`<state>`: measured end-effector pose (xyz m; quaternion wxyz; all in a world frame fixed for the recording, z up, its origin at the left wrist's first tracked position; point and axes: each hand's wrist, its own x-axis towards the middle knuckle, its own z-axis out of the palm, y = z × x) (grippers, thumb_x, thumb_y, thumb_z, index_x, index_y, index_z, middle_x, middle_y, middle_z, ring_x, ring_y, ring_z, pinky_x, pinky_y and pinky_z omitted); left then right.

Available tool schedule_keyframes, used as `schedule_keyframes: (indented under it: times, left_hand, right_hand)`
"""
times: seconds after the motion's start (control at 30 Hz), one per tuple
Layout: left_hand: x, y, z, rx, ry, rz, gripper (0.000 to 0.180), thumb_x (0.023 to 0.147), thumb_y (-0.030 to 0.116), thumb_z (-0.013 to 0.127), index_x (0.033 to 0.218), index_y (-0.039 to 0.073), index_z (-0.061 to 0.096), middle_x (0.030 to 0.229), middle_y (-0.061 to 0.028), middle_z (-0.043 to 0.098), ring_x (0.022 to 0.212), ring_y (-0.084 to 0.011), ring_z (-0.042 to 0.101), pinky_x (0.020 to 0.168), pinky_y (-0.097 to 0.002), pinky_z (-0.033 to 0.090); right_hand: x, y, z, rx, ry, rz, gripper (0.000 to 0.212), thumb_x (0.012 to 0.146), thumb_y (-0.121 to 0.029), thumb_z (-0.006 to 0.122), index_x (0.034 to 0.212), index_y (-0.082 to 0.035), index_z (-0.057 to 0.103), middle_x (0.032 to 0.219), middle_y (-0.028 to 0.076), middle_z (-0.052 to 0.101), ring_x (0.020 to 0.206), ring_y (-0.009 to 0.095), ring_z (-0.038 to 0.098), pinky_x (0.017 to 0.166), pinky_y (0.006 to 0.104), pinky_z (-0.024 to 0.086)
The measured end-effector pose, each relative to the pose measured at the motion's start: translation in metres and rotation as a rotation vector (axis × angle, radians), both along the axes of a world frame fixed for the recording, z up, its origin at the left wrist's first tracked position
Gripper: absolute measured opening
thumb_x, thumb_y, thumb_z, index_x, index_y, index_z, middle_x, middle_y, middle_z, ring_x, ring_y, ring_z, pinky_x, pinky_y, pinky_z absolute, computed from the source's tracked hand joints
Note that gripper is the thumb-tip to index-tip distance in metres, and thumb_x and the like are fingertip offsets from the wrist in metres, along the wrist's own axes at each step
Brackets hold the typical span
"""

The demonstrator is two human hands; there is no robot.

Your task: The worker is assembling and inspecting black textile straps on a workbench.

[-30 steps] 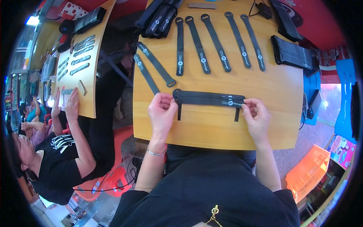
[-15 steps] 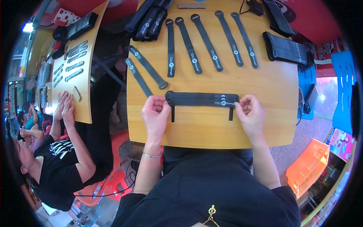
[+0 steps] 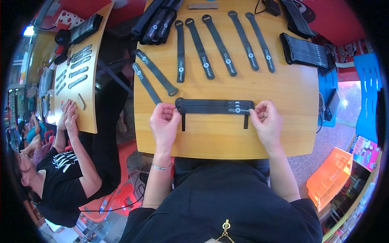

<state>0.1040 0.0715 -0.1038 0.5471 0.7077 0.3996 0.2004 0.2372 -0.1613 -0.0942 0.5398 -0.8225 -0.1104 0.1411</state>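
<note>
A stack of black straps [image 3: 208, 107] lies level across the near half of the table, its edges slightly fanned. My left hand [image 3: 164, 124] pinches the stack's left end, where the looped heads are. At the right end, beside the white print, my right hand [image 3: 266, 124] grips the stack between thumb and curled fingers. Two narrow black strips [image 3: 246, 121] stick out from beneath its near edge. Left of the stack lie two slanted loose straps [image 3: 156, 75], one partly covered by my left hand. Beyond it, several single straps [image 3: 222, 50] are spread in a row.
Black strap bundles sit at the back left [image 3: 160, 26] and back right [image 3: 304, 50] of the wooden table [image 3: 227, 141]. A co-worker [image 3: 71, 170] sits at another table [image 3: 87, 113] on the left. An orange crate [image 3: 330, 178] stands low on the right.
Both hands keep their hold on the ends of the strap stack. The whole scene has shifted slightly left in the picture; nothing on the table has visibly been moved.
</note>
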Motion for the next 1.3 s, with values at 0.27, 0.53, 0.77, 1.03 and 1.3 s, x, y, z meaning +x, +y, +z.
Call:
schedule_keyframes:
  times: [0.27, 0.53, 0.77, 1.03, 1.3]
  left_hand:
    - [-0.0003, -0.0001, 0.0002, -0.007, 0.001, 0.0, 0.009, 0.077, -0.004, 0.063, 0.085, 0.0, 0.059, 0.069, 0.0, 0.059, 0.058, -0.0039, 0.053, 0.054, -0.0174, 0.044]
    - [-0.0015, 0.0001, 0.0004, 0.015, -0.004, -0.007, 0.009, 0.077, -0.003, 0.064, 0.084, 0.0, 0.06, 0.068, 0.0, 0.058, 0.058, -0.0039, 0.053, 0.053, -0.0174, 0.043]
    - [-0.0016, 0.0001, -0.0037, 0.012, -0.026, 0.0, 0.01, 0.076, -0.003, 0.064, 0.084, 0.0, 0.06, 0.068, -0.0002, 0.059, 0.058, -0.004, 0.052, 0.053, -0.0176, 0.043]
    - [-0.0006, -0.0002, -0.003, 0.058, 0.004, -0.014, 0.01, 0.076, -0.003, 0.064, 0.084, -0.001, 0.059, 0.067, -0.0005, 0.059, 0.057, -0.0045, 0.053, 0.053, -0.0185, 0.044]
    - [0.001, -0.0009, -0.0034, 0.063, 0.021, 0.0, 0.011, 0.076, -0.003, 0.064, 0.085, 0.0, 0.059, 0.066, -0.0008, 0.058, 0.057, -0.0052, 0.053, 0.053, -0.0189, 0.044]
  right_hand:
    - [-0.0008, 0.0013, 0.0004, -0.003, 0.005, -0.003, 0.017, 0.078, 0.0, 0.067, 0.084, -0.002, 0.051, 0.068, 0.002, 0.056, 0.057, 0.005, 0.056, 0.051, 0.0202, 0.046]
    - [-0.0023, 0.0033, 0.0006, 0.002, 0.012, -0.021, 0.02, 0.079, 0.0, 0.067, 0.088, -0.002, 0.05, 0.069, 0.002, 0.055, 0.057, 0.005, 0.054, 0.052, 0.0201, 0.046]
    - [-0.0022, 0.0028, 0.0007, -0.021, 0.008, -0.015, 0.02, 0.079, 0.0, 0.067, 0.09, -0.002, 0.049, 0.072, 0.002, 0.054, 0.058, 0.005, 0.054, 0.052, 0.0201, 0.046]
    - [-0.0015, 0.0019, 0.0018, -0.014, -0.007, -0.012, 0.021, 0.079, 0.0, 0.068, 0.09, -0.002, 0.05, 0.072, 0.002, 0.055, 0.058, 0.006, 0.055, 0.052, 0.0203, 0.047]
    - [-0.0005, 0.0032, -0.0011, -0.019, 0.01, -0.017, 0.021, 0.078, -0.001, 0.067, 0.091, -0.002, 0.05, 0.072, 0.002, 0.056, 0.058, 0.006, 0.055, 0.052, 0.0204, 0.047]
